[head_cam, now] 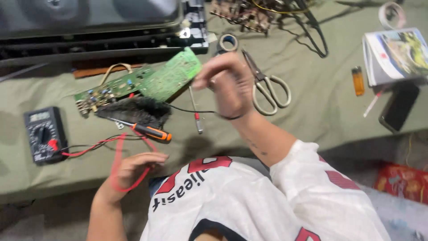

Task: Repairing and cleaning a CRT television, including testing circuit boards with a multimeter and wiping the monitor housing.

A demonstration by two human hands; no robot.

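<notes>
Head view: right hand [225, 85], fingers pinched on green circuit board [171, 76]; left hand [133, 169] curled around red lead [118, 156]; probing seems next, needing steady contact.

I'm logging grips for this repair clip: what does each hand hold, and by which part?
The right hand pinches the green circuit board at its right edge. The left hand rests in a loop of the red lead; no clear grip shows.

The right hand [225, 85] is motion-blurred, so its grip cannot be read. It covers the scissors' [267, 87] blade tips. Above the green circuit board [147, 82], a dark appliance casing [89, 27] runs off the top edge. The multimeter [44, 134] markings are too small to tell.
</notes>
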